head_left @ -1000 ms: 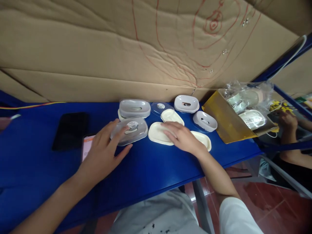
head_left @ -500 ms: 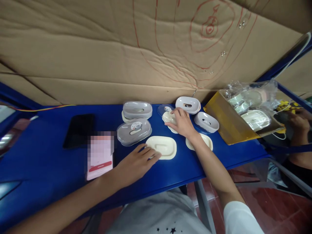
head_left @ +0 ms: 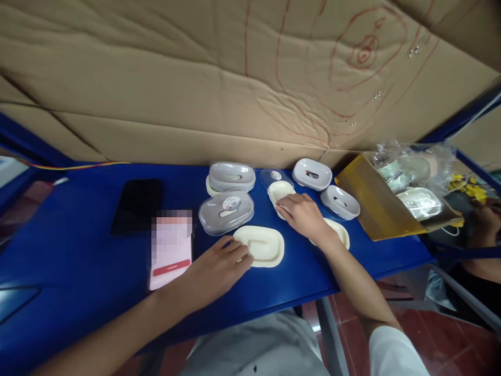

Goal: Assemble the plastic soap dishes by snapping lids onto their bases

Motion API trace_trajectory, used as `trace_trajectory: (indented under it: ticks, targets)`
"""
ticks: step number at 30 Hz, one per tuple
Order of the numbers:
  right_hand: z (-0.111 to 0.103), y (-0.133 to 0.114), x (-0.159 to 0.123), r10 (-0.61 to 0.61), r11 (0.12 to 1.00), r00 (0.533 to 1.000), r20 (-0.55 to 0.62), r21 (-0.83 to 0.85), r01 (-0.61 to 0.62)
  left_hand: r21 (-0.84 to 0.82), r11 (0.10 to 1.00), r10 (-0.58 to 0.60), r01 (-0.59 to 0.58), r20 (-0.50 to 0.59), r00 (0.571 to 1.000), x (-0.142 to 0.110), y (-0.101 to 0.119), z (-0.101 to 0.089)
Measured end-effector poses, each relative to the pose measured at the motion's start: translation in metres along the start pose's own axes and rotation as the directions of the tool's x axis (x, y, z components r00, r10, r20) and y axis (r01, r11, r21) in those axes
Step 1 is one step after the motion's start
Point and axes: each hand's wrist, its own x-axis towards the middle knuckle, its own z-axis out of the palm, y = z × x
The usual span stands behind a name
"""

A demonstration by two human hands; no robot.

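A cream oval dish [head_left: 268, 246] with a raised rim lies flat near the table's front. My left hand [head_left: 227, 261] has its bent fingers closed on that dish's left end. Farther back is a second cream oval dish [head_left: 279, 192], beside a clear lid [head_left: 270, 177] with a round label. My right hand [head_left: 307, 216] pinches the near end of this second dish, thumb and fingertips together. Behind my right wrist, partly hidden, lies another cream dish [head_left: 341, 234]. Two grey oval boxes with clear lids, the rear one [head_left: 231, 177] and the front one [head_left: 227, 211], stand to the left.
White slotted oval boxes [head_left: 312, 174] [head_left: 340, 202] stand at the back right, by a cardboard carton [head_left: 364, 209] of plastic-wrapped pieces. A lit phone [head_left: 172, 250] and a black tablet-like device [head_left: 136, 206] lie left. Another person's hand [head_left: 485, 219] shows far right.
My right hand has drawn its spread fingers together and slid to the near end of the rear dish, uncovering more of it. My left hand stays at the front dish. The view has shifted slightly left.
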Motion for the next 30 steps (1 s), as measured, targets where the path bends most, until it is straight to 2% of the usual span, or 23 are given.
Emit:
trace_trajectory:
  ticks: [3, 5, 8, 10, 13, 17, 20, 22, 25, 27, 30]
  targets:
    - [0.0, -0.004, 0.047, -0.191, 0.969, 0.975, -0.113, 0.137, 0.205, 0.006, 1.0, 0.017, -0.017, -0.039, 0.999, 0.001, -0.001, 0.004]
    - [0.003, -0.008, 0.085, -0.253, 0.944, 0.959, -0.128, 0.185, 0.274, 0.005, 1.0, 0.019, -0.019, -0.069, 0.997, 0.001, -0.001, 0.006]
    - [0.01, -0.015, 0.13, -0.209, 0.962, 0.976, -0.066, 0.165, 0.217, -0.008, 1.0, 0.012, -0.013, -0.079, 0.997, 0.0, -0.002, 0.003]
    - [0.013, -0.02, 0.142, -0.184, 0.974, 0.979, -0.086, 0.117, 0.193, -0.016, 1.0, 0.003, -0.005, -0.068, 0.998, -0.002, -0.002, 0.0]
    - [0.014, -0.024, 0.134, -0.243, 0.968, 0.961, -0.132, 0.033, 0.249, -0.014, 1.0, -0.004, 0.003, -0.062, 0.998, -0.003, -0.002, -0.002]
    - [0.011, -0.027, 0.117, -0.322, 0.943, 0.945, -0.056, -0.103, 0.315, 0.001, 1.0, 0.014, -0.014, -0.081, 0.997, -0.004, -0.004, 0.001]
    - [0.009, -0.031, 0.118, -0.323, 0.931, 0.946, 0.019, -0.172, 0.322, 0.007, 1.0, 0.013, -0.013, -0.075, 0.997, -0.004, -0.005, 0.004]
    - [0.004, -0.03, 0.123, -0.3, 0.943, 0.953, 0.03, -0.143, 0.301, 0.017, 1.0, 0.015, -0.014, -0.062, 0.998, -0.003, -0.004, 0.004]
    - [-0.016, -0.021, 0.119, -0.238, 0.971, 0.97, -0.057, -0.013, 0.238, 0.024, 1.0, 0.017, -0.016, -0.056, 0.998, -0.003, -0.003, 0.002]
    - [-0.033, -0.014, 0.099, -0.227, 0.969, 0.969, -0.096, 0.076, 0.235, 0.01, 1.0, 0.001, -0.001, -0.075, 0.997, -0.004, -0.004, 0.001]
    - [-0.05, -0.016, 0.035, -0.23, 0.942, 0.963, -0.14, 0.215, 0.256, -0.035, 0.995, -0.092, 0.089, -0.104, 0.99, -0.009, -0.007, 0.0]
